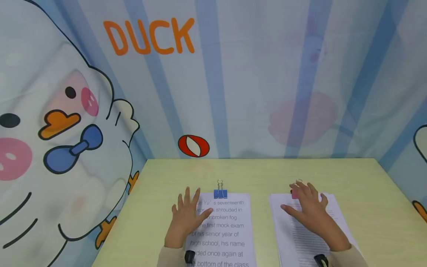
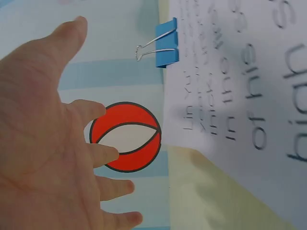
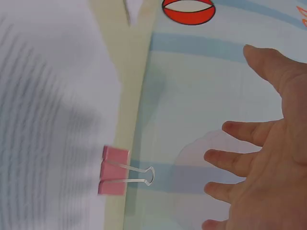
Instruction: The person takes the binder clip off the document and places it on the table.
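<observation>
On the table lie two paper stacks side by side. The left stack [image 1: 223, 230] carries large print, and a blue binder clip [image 1: 220, 194] grips its top edge. My left hand [image 1: 187, 218] hovers over that stack's left edge, fingers spread and holding nothing. Small print covers the right stack [image 1: 283, 230], which has a pink binder clip [image 3: 114, 171] on its top edge. Above it my right hand [image 1: 310, 215] is spread out, holding nothing and partly hiding the pink clip in the head view. In both wrist views the palms are bare.
The pale yellow table [image 1: 260, 172] ends at the back against a striped blue curtain [image 1: 247, 92] printed with DUCK, a red ball and a large duck. A strip of table shows between the two stacks. Dark wrist straps [image 1: 189, 256] sit at the sleeves.
</observation>
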The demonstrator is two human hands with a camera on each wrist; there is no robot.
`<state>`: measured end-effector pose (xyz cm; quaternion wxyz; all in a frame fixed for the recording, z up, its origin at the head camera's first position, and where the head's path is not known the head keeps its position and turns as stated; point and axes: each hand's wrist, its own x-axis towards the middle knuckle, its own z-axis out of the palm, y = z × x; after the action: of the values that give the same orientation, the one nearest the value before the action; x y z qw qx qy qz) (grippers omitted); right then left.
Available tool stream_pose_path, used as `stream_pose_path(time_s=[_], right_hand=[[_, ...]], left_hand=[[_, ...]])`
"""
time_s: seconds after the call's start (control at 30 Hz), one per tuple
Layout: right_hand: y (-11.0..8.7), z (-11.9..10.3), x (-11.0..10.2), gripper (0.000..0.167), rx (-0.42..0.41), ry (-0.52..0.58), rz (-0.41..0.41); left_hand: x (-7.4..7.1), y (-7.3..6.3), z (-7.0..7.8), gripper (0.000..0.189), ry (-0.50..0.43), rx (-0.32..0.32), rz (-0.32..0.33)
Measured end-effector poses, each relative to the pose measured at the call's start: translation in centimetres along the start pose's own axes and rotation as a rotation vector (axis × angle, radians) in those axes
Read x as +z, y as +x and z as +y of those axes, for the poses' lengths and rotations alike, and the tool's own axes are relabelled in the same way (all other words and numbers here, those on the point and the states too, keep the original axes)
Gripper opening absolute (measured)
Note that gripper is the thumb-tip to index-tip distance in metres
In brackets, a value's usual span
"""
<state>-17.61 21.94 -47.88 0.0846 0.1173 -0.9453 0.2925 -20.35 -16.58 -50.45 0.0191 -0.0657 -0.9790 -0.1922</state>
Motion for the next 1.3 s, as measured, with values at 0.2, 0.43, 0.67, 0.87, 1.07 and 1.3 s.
stream_pose_path(time_s=[0.2, 0.43, 0.67, 0.87, 1.07, 1.3], right_hand=[[1.2, -1.4, -0.3, 0.067, 0.009, 0.101, -0.042], [2.3, -2.1, -0.2, 0.062, -0.03, 0.133, -0.095], [3.5, -3.3, 0.2, 0.062, -0.044, 0.173, -0.122], [4.4, -4.6, 0.6, 0.058, -0.09, 0.144, -0.109], [5.5, -5.6, 0.7, 0.053, -0.111, 0.156, -0.094], [6.8, -6.0, 1.1, 0.055, -0.111, 0.18, -0.115]], left_hand=[[-0.7, 0.8, 0.0, 0.086, -0.037, -0.003, 0.015], [-0.9, 1.5, 0.0, 0.08, -0.03, -0.004, 0.039], [-0.2, 2.1, 0.3, 0.066, -0.088, -0.003, 0.035], [0.3, 2.7, 0.1, 0.066, -0.141, -0.046, 0.051], [0.1, 3.3, 0.0, 0.068, -0.234, -0.103, 0.045], [0.5, 3.2, 0.0, 0.066, -0.297, -0.126, 0.01]])
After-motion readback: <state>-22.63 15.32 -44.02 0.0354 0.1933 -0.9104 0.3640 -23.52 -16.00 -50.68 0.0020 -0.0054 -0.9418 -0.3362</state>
